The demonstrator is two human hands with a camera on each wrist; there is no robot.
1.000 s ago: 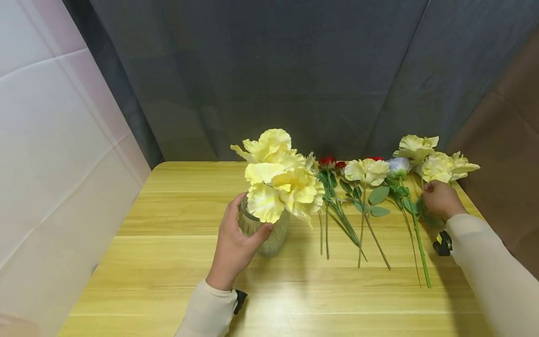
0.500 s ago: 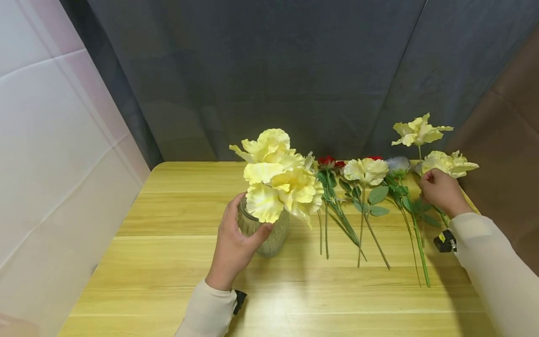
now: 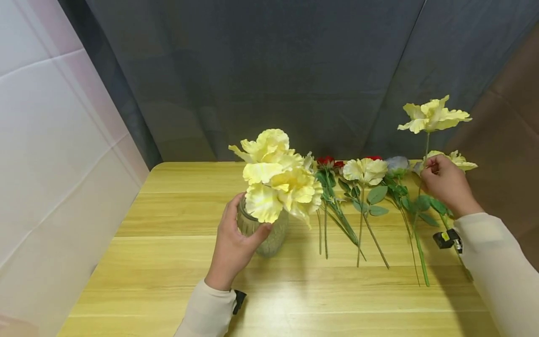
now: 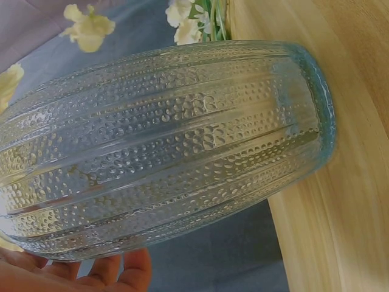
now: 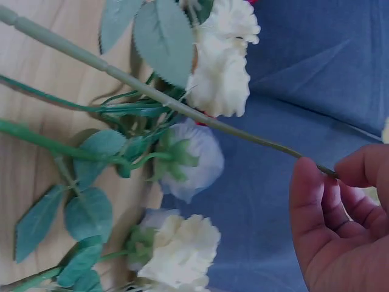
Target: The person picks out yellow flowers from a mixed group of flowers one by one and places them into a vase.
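Observation:
My left hand (image 3: 236, 243) grips a glass vase (image 4: 164, 146) round its upper part; the dimpled, ribbed vase stands on the table. Yellow artificial flowers (image 3: 278, 178) rise from its mouth and hide much of the rim. At the right, my right hand (image 3: 448, 185) pinches the thin stem (image 5: 243, 135) of a single yellow flower (image 3: 433, 116) between thumb and fingers. That bloom is upright, above the flowers lying on the table. In the right wrist view the stem slants across, with the bloom almost out of frame.
On the wooden table (image 3: 177, 262) lie red flowers (image 3: 329, 162), a pale yellow flower (image 3: 366, 171), a bluish-white rose (image 5: 189, 161) and another yellow flower (image 3: 461, 161), stems toward the front. A dark curtain (image 3: 269, 70) hangs behind, a brown one (image 3: 505, 140) at right.
My right hand has raised one yellow flower off the others at the right, its bloom moving up and slightly right. The left hand stays on the vase.

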